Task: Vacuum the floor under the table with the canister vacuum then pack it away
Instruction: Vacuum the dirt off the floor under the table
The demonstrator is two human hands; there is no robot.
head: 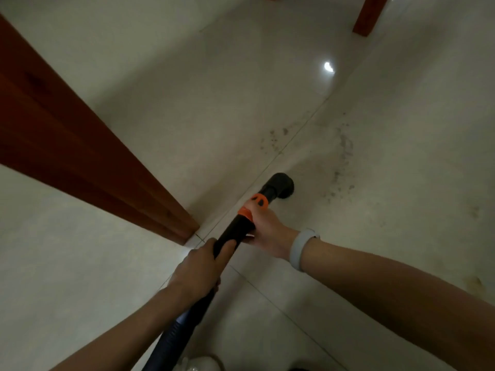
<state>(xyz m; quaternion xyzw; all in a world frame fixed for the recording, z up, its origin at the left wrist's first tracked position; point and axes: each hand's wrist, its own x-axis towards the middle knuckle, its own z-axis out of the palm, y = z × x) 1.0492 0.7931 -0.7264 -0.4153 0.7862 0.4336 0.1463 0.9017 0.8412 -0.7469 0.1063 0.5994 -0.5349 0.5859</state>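
Both hands grip the black vacuum wand (235, 231): the left hand (198, 269) has its fingers wrapped round the lower shaft, the right hand (267, 231) holds it just behind the orange collar (254, 206). The nozzle (281, 186) sits on the pale tiled floor (187, 103) beside scattered dust (342, 148), between a wooden leg (80, 145) and another leg (368, 16) at the far edge.

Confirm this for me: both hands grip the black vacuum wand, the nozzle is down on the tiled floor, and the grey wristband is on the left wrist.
One thing is wrong: the grey wristband is on the right wrist, not the left, as the head view shows. The rest stands: the left hand and right hand both grip the black vacuum wand, and the nozzle is down on the tiled floor.
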